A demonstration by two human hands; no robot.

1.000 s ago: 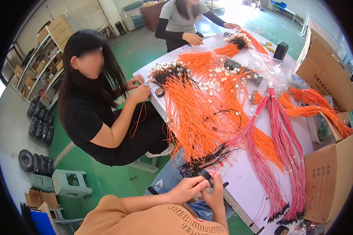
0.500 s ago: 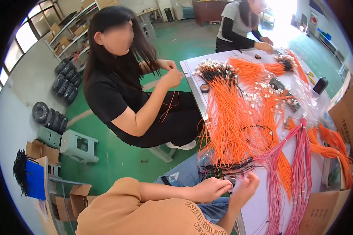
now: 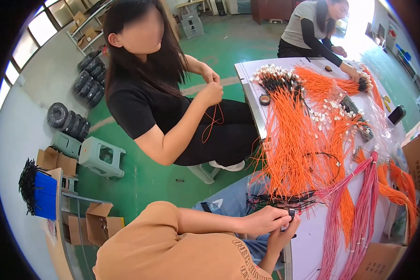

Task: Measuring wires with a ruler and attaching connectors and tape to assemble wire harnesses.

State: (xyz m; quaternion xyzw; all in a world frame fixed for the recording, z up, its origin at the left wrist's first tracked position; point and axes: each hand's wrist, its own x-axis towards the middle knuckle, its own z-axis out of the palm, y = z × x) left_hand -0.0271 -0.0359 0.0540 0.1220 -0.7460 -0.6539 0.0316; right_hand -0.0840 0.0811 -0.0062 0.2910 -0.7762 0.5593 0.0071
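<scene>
My left hand (image 3: 266, 220) is closed, its fingertips at a small black roll of tape (image 3: 291, 213) over the near table edge. Just below, my right hand (image 3: 282, 236) has its fingers bent together against the left fingertips; what they pinch is hidden. A thin red wire end shows beside the roll. Black-sleeved cable ends (image 3: 284, 199) lie right behind my hands, at the near end of a large bundle of orange wires (image 3: 289, 144) with white connectors at its far end. Right of my hands, pink wires (image 3: 329, 224) hang in tied bunches.
A person in black (image 3: 144, 107) sits at left, fingers pinched on a thin orange wire. Another person (image 3: 308, 28) across the table touches a second orange bundle (image 3: 331, 84). A tape roll (image 3: 264, 100), yellow-handled pliers (image 3: 386, 102) and cardboard boxes (image 3: 380, 261) stand around.
My hands, apart at the fingertips before, have come together at the tape roll. The far person's hand has moved onto the orange bundle's connector end. The whole view has shifted slightly.
</scene>
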